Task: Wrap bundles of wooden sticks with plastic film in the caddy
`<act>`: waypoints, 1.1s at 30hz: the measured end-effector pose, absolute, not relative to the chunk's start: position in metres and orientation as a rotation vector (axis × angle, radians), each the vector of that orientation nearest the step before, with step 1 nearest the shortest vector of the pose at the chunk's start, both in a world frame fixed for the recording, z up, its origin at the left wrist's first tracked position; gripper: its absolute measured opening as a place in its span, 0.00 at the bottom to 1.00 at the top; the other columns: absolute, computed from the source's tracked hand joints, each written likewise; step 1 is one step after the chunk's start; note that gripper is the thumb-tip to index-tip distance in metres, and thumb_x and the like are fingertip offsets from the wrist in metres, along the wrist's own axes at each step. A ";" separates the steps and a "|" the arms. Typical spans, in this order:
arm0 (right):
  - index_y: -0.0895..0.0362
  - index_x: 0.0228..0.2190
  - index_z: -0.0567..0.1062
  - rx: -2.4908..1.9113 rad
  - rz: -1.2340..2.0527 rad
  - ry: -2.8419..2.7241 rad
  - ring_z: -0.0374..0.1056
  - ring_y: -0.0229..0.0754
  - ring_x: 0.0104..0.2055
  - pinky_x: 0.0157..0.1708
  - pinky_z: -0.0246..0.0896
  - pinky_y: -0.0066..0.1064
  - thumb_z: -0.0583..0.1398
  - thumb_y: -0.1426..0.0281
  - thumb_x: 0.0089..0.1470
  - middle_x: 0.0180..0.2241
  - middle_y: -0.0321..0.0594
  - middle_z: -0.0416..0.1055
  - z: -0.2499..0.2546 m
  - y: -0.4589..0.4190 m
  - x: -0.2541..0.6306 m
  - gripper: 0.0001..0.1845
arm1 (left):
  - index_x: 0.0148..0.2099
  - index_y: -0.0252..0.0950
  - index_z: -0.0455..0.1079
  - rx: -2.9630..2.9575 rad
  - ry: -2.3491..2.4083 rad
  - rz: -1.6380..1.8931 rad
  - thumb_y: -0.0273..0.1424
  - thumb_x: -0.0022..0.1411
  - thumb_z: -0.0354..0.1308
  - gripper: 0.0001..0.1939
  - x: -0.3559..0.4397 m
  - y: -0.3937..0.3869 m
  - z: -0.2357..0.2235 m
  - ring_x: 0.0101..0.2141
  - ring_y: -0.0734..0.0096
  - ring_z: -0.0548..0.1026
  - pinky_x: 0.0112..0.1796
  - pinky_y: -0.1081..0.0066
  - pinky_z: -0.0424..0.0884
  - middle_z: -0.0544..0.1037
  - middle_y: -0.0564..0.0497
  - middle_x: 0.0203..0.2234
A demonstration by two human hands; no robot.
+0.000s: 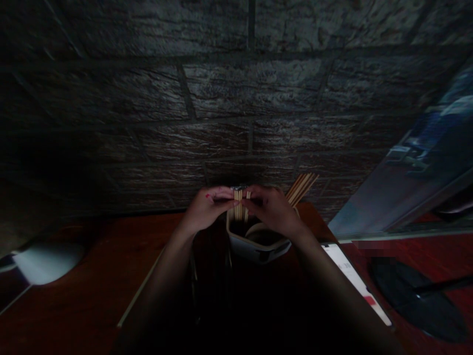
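Nearest, on a reddish-brown wooden bench [111, 251], a white flat rectangular object with a red mark [351, 276] lies at the right, and a pale, smooth, rounded object [51, 261] at the left. Between them stands an angular, pale-rimmed container [258, 252], its inside mostly dark. At its far side the left hand [207, 209] and right hand [271, 207] meet around upright, slender, pale wooden sticks [239, 212] — thumbs in front, other fingers behind, both hands pinching them near their tops, the lower parts over the container's opening. Thin, orange-brown sticks [301, 188] slant up behind the right hand; their lower ends are hidden, perhaps inside the container. Beyond rises a dark, rough-textured block wall [251, 93].
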State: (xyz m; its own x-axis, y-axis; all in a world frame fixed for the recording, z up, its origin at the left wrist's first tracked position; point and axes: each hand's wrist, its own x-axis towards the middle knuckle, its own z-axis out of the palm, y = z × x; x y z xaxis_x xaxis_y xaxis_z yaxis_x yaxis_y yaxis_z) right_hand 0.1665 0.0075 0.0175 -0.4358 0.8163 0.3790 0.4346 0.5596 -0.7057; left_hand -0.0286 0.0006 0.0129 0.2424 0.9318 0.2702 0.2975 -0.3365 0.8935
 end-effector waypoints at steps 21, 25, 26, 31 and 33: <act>0.56 0.36 0.76 -1.004 0.761 -2.050 0.71 0.37 0.27 0.30 0.60 0.27 0.61 0.68 0.56 0.26 0.36 0.76 0.016 0.008 0.168 0.07 | 0.36 0.34 0.76 1.767 1.120 1.099 0.30 0.54 0.65 0.07 -0.028 0.000 0.013 0.37 0.67 0.81 0.43 0.66 0.76 0.83 0.49 0.33; 0.56 0.36 0.77 -1.002 0.719 -2.071 0.68 0.36 0.25 0.28 0.58 0.26 0.61 0.67 0.56 0.24 0.34 0.75 0.018 0.008 0.167 0.07 | 0.36 0.34 0.77 1.778 1.135 1.083 0.32 0.54 0.65 0.07 -0.028 0.000 0.014 0.37 0.66 0.80 0.43 0.65 0.75 0.83 0.48 0.35; 0.56 0.36 0.77 -1.008 0.707 -2.074 0.68 0.36 0.25 0.28 0.57 0.26 0.61 0.67 0.56 0.23 0.34 0.74 0.018 0.008 0.167 0.07 | 0.36 0.34 0.77 1.783 1.139 1.080 0.32 0.54 0.65 0.08 -0.029 0.000 0.014 0.36 0.66 0.80 0.43 0.65 0.75 0.83 0.48 0.35; 0.57 0.34 0.77 -1.000 0.692 -2.081 0.67 0.35 0.24 0.27 0.56 0.26 0.60 0.67 0.57 0.23 0.34 0.74 0.017 0.008 0.167 0.07 | 0.37 0.33 0.78 1.778 1.140 1.093 0.34 0.54 0.66 0.10 -0.029 0.001 0.013 0.37 0.65 0.80 0.43 0.65 0.75 0.83 0.47 0.35; 0.57 0.35 0.77 -0.996 0.708 -2.080 0.68 0.35 0.25 0.28 0.56 0.26 0.60 0.67 0.57 0.24 0.34 0.74 0.017 0.008 0.167 0.07 | 0.37 0.32 0.78 1.769 1.133 1.092 0.35 0.54 0.66 0.11 -0.030 0.001 0.012 0.37 0.64 0.80 0.43 0.66 0.75 0.83 0.46 0.35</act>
